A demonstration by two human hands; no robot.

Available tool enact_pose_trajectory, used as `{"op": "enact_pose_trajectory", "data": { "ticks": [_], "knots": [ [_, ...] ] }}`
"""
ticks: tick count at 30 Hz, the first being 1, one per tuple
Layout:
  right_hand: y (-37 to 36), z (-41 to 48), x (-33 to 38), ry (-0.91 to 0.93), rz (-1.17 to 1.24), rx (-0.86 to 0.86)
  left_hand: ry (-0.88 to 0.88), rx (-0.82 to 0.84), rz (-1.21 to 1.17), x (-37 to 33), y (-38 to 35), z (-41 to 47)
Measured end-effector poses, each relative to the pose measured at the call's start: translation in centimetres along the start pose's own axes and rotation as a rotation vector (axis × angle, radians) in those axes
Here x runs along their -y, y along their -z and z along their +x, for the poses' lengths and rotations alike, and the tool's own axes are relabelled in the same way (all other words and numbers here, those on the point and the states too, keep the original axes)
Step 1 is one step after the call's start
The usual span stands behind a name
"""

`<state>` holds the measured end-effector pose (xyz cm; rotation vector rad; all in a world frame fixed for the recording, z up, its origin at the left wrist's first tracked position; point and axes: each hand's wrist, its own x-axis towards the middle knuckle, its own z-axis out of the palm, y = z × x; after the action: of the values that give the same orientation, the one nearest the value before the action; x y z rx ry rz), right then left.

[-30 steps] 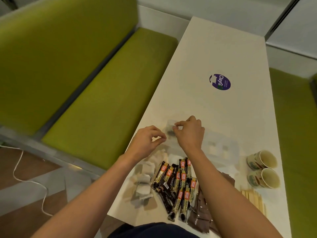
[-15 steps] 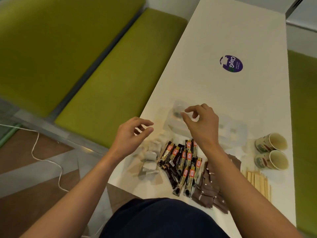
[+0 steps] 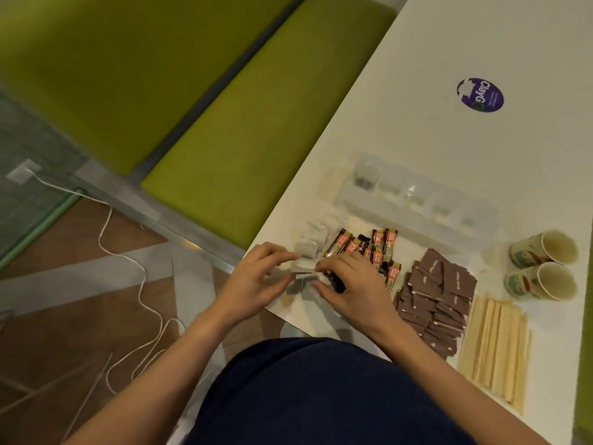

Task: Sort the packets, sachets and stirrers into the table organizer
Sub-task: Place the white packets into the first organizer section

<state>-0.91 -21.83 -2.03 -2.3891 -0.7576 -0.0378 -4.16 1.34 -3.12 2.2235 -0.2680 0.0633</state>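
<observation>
**A:** How are the hands set?

**B:** Both forearms reach in over the near edge of the table (image 3: 417,91), palms down. The left hand (image 3: 256,281) and the right hand (image 3: 349,290) face each other with their fingers curled inward and the tips nearly meeting.

**A:** Are they holding anything?

**B:** Each one pinches an end of a pale sachet (image 3: 303,276) between thumb and forefinger, so it sits right between the two sets of fingertips.

**A:** What does it look like?

**B:** It's small, whitish and roughly square. It's too blurred to read any print.

**A:** And what's around it?

**B:** A pile of pale sachets (image 3: 316,232) lies just beyond the fingertips. Black stick packets (image 3: 378,242) with orange labels run under the right fingers. The brown sachets (image 3: 439,293) are to the right of that hand, and the stirrers (image 3: 494,348) are further right. The clear organizer (image 3: 417,216) is well beyond both hands.
</observation>
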Motion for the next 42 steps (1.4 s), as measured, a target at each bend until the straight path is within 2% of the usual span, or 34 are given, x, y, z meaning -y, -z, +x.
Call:
{"op": "enact_pose_trajectory", "data": {
  "ticks": [6,14,18,22,26,28,31,35,38,42],
  "knots": [
    [0.3,0.2,0.6,-0.023,0.002,0.041,-0.096,0.029,0.118,0.9,-0.7,1.0],
    [4.9,-1.3,1.3,-0.128,0.207,-0.009,0.097,-0.008,-0.243,-2.0,0.7,2.4],
    [8.6,-1.1,2.0,-0.183,0.262,-0.142,0.130,-0.040,-0.338,-4.4,2.0,4.7],
    [12.6,0.4,2.6,-0.314,0.357,-0.323,0.094,-0.070,-0.439,-6.6,3.8,7.9],
    [15.6,3.8,2.1,-0.367,0.476,-0.558,0.034,-0.070,-0.437,-8.3,5.4,11.7],
    [16.0,6.1,0.9,-0.397,0.464,-0.603,0.018,-0.090,-0.427,-8.8,6.0,13.6],
    [14.7,9.2,-2.0,-0.456,0.360,-0.558,-0.010,-0.101,-0.421,-9.5,6.9,15.7],
    [12.0,12.3,-5.7,-0.511,0.141,-0.345,-0.059,-0.103,-0.351,-10.2,7.6,18.1],
    [10.1,13.6,-7.8,-0.556,0.085,-0.191,-0.072,-0.110,-0.317,-10.5,7.7,19.7],
    [8.5,14.6,-9.0,-0.597,-0.015,-0.102,-0.067,-0.115,-0.276,-10.8,7.2,21.5]
  ]
}}
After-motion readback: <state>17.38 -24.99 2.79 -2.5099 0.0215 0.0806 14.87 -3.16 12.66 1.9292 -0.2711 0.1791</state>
